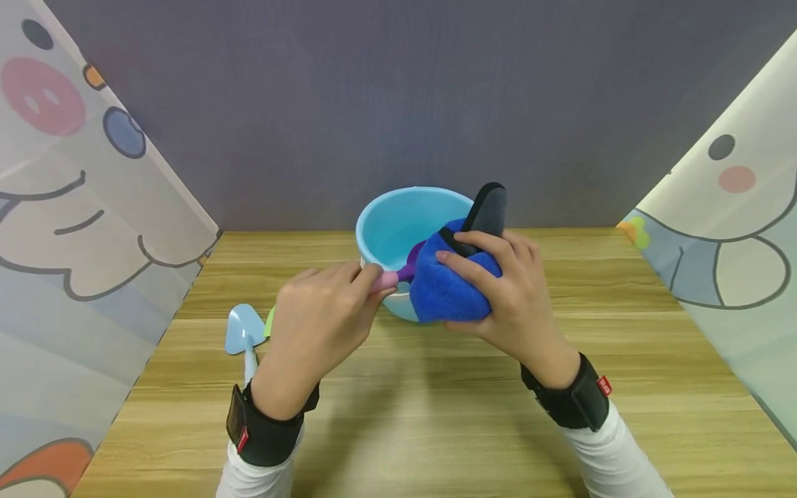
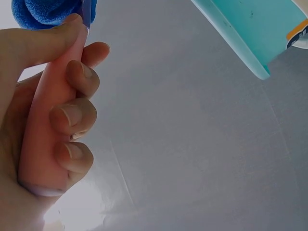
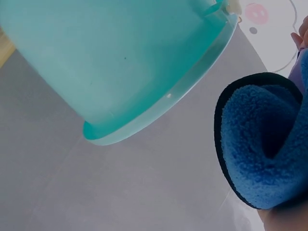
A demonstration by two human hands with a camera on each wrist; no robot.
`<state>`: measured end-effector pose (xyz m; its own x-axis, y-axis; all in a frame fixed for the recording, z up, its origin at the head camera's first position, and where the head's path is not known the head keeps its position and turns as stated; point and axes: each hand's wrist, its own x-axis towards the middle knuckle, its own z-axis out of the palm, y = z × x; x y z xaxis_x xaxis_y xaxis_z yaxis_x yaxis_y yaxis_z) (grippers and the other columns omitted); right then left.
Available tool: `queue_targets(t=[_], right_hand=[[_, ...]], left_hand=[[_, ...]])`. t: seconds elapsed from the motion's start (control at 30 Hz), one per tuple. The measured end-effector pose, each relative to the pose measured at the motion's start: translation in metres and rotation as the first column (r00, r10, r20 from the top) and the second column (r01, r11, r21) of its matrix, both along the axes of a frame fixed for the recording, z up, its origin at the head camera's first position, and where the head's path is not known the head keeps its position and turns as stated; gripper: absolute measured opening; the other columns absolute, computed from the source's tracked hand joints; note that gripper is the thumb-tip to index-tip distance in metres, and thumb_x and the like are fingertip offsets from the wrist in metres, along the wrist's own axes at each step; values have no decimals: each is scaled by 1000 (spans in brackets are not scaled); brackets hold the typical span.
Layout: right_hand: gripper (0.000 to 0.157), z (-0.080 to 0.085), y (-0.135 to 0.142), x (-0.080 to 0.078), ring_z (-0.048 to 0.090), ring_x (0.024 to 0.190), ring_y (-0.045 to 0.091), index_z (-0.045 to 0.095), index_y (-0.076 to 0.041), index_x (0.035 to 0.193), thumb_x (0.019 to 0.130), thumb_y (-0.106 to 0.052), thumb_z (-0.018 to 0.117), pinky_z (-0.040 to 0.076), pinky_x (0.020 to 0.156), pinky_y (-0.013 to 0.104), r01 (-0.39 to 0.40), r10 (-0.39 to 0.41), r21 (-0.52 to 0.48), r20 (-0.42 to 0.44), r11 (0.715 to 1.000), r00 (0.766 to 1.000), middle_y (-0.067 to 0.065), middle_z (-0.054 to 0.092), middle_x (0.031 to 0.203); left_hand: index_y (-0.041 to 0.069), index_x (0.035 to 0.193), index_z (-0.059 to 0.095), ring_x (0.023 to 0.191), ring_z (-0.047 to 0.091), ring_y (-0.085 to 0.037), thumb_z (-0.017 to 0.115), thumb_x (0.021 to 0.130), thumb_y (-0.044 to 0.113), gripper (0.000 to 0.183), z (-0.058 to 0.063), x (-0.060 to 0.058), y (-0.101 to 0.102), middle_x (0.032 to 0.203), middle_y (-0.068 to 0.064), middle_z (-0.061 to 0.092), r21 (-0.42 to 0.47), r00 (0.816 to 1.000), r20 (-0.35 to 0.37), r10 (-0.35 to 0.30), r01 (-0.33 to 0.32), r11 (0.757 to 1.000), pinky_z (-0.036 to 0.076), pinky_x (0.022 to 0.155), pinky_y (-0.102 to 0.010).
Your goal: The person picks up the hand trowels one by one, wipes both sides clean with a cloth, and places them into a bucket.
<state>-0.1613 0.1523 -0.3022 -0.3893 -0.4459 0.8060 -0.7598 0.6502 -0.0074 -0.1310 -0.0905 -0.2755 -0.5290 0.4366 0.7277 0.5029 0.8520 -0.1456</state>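
My left hand [image 1: 324,308] grips the pink handle [image 2: 45,130] of a purple-headed tool, fingers curled round it. The tool's purple part [image 1: 411,261] runs into a blue plush cloth [image 1: 445,285] with a black edge and dark grey back. My right hand [image 1: 513,297] holds that cloth, bunched round the tool's head, which is mostly hidden, so its shape cannot be told. Both hands are raised in front of a light blue bucket [image 1: 381,218], partly covering it. In the right wrist view the folded cloth [image 3: 257,168] appears beside the bucket [image 3: 120,62].
A light blue toy shovel [image 1: 244,330] lies on the wooden table [image 1: 448,429], left of my left hand. Part of a green thing [image 1: 269,322] shows beside it. A grey wall [image 1: 398,90] rises behind the bucket, and printed cartoon sheets [image 1: 75,277] flank the table.
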Motion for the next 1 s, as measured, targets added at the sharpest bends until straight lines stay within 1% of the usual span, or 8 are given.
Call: queue_targets(t=[0.33, 0.43, 0.53, 0.63, 0.7, 0.83, 0.9, 1.0], right_hand=[[86, 2, 5, -1, 47, 111, 48, 67, -15, 116, 41, -47, 93, 38, 86, 65, -5, 5, -10, 1, 1000, 1000, 24, 59, 122], [79, 2, 7, -2, 47, 111, 48, 66, -15, 117, 51, -54, 88, 38, 85, 65, -15, 15, -19, 1, 1000, 1000, 25, 59, 122], [71, 2, 8, -4, 49, 112, 47, 66, -15, 116, 64, -63, 75, 38, 85, 65, -33, 34, -37, 2, 999, 999, 26, 59, 121], [69, 2, 8, -5, 50, 112, 46, 65, -14, 116, 70, -65, 68, 38, 83, 65, -50, 51, -60, 10, 997, 999, 27, 58, 121], [69, 2, 9, -6, 50, 112, 46, 65, -14, 115, 67, -61, 74, 38, 82, 64, -54, 55, -70, 14, 996, 998, 28, 58, 120], [79, 2, 10, -6, 50, 111, 47, 65, -13, 115, 47, -41, 94, 38, 80, 64, -55, 57, -88, 19, 995, 998, 29, 57, 120], [84, 3, 11, -6, 50, 111, 47, 65, -13, 114, 39, -33, 96, 38, 80, 64, -53, 55, -94, 23, 994, 998, 29, 56, 120], [86, 3, 12, -6, 50, 112, 47, 64, -13, 115, 37, -31, 97, 38, 80, 63, -48, 52, -97, 31, 994, 998, 29, 56, 121]], left_hand=[[13, 62, 54, 39, 38, -14, 65, 89, 38, 39, 1, 0, -2, 47, 1, 43, 23, 1000, -9, 5, -4, 1000, 25, 36, -28], [14, 62, 54, 39, 40, -15, 64, 90, 39, 39, 1, 1, -2, 46, 1, 44, 23, 1000, -11, 14, -14, 1000, 27, 35, -29], [13, 63, 57, 38, 43, -16, 65, 89, 39, 38, 1, 0, -3, 46, 0, 47, 25, 1000, -23, 21, -21, 999, 30, 34, -29], [12, 64, 61, 39, 48, -16, 66, 89, 38, 35, 1, 0, -4, 46, 0, 51, 34, 999, -44, 20, -19, 999, 32, 34, -30], [12, 65, 62, 39, 48, -16, 67, 88, 36, 34, 2, -1, -4, 46, -1, 52, 45, 998, -57, 16, -14, 999, 32, 34, -30], [12, 65, 63, 38, 45, -16, 66, 89, 36, 34, 2, 0, -5, 46, -1, 51, 52, 998, -62, 15, -12, 999, 31, 34, -29], [12, 65, 63, 38, 43, -16, 65, 89, 36, 35, 2, 1, -5, 46, -1, 50, 55, 998, -65, 13, -10, 998, 29, 33, -29], [11, 65, 62, 37, 39, -15, 65, 90, 36, 35, 2, 0, -5, 46, -1, 48, 60, 997, -72, 8, -4, 998, 26, 34, -28]])
